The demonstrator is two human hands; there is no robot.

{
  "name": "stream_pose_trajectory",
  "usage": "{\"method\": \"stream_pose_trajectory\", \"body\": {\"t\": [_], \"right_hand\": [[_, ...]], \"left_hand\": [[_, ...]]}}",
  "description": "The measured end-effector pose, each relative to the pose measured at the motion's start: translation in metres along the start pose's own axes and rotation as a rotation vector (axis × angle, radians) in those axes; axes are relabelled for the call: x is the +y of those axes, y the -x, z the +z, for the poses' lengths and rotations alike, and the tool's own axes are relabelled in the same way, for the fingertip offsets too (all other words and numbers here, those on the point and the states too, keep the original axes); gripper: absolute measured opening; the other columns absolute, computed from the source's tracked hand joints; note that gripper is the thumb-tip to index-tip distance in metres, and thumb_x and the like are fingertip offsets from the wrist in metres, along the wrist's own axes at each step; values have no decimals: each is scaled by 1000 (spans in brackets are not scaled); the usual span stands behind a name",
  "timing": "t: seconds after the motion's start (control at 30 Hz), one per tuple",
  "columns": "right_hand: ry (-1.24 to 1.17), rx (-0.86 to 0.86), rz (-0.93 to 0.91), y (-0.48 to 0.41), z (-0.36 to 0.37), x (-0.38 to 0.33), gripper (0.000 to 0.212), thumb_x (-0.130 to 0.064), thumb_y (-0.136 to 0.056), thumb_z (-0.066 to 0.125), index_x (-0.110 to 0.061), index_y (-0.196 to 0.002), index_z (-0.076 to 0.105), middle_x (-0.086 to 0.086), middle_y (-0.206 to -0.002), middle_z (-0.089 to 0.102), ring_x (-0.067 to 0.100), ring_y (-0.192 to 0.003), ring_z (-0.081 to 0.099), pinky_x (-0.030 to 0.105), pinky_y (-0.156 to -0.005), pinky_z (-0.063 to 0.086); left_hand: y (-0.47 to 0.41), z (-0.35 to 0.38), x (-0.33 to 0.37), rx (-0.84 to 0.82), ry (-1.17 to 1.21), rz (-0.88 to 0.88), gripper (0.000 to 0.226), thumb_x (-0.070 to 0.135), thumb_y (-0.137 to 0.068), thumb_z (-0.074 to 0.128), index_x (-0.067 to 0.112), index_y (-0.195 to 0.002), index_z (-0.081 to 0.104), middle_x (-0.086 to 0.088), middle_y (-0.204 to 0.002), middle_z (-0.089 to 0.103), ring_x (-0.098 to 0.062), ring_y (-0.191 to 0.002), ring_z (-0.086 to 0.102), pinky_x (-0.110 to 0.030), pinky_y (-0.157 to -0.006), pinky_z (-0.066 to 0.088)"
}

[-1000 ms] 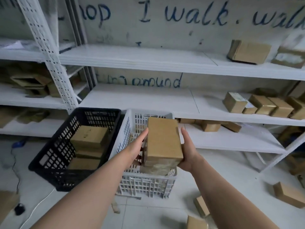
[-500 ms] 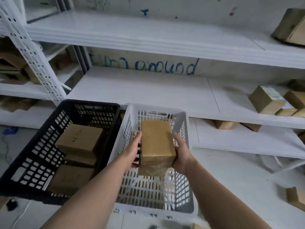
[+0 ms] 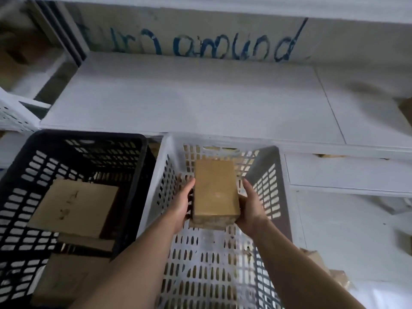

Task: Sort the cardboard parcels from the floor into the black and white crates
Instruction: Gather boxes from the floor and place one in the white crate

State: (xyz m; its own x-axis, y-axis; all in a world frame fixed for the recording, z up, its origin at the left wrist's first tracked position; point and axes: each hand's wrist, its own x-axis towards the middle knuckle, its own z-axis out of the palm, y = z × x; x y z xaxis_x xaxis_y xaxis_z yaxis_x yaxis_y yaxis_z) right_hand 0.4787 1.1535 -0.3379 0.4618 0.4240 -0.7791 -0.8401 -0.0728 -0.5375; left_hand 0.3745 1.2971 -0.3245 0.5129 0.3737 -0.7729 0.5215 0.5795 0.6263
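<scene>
A brown cardboard parcel sits between my left hand and my right hand, each pressed against one long side. I hold it inside the white crate, low over the perforated floor. A second parcel appears to lie under it, mostly hidden. The black crate stands touching the white one on its left and holds a stack of cardboard parcels.
A white shelf board runs just behind both crates, with a lower shelf to the right. Blue writing marks the wall behind. A loose parcel lies on the floor at the right of the white crate.
Both hands have lowered the parcel from above the white crate's rim down into it. The camera has tilted down and closer over the crates.
</scene>
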Motion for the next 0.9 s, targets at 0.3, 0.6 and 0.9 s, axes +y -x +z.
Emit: {"method": "stream_pose_trajectory", "body": {"t": [0.3,0.6,0.9], "right_hand": [[1,82,43,-66,9,20,76,-65,-91,37,-5,-134,56,11,-126,66,30,-118,60,47,-108,42],[90,76,1,-54,16,29,55,-50,-100,31,-13,-131,58,2,-123,67,21,-119,56,45,-112,34],[62,112,-160,32,24,3,52,-38,-99,44,-10,-143,45,3,-144,49,23,-136,41,41,-114,28]], "left_hand": [[-56,-16,10,31,-31,-70,48,57,-92,44,20,-108,69,-14,-107,70,-31,-101,64,-40,-79,52],[-56,-15,6,99,-59,-111,65,62,-87,45,16,-130,60,-13,-129,62,-30,-119,57,-48,-110,38],[6,2,43,268,-419,242,48,35,-96,53,5,-133,51,-11,-133,57,-30,-117,55,-41,-97,42]]}}
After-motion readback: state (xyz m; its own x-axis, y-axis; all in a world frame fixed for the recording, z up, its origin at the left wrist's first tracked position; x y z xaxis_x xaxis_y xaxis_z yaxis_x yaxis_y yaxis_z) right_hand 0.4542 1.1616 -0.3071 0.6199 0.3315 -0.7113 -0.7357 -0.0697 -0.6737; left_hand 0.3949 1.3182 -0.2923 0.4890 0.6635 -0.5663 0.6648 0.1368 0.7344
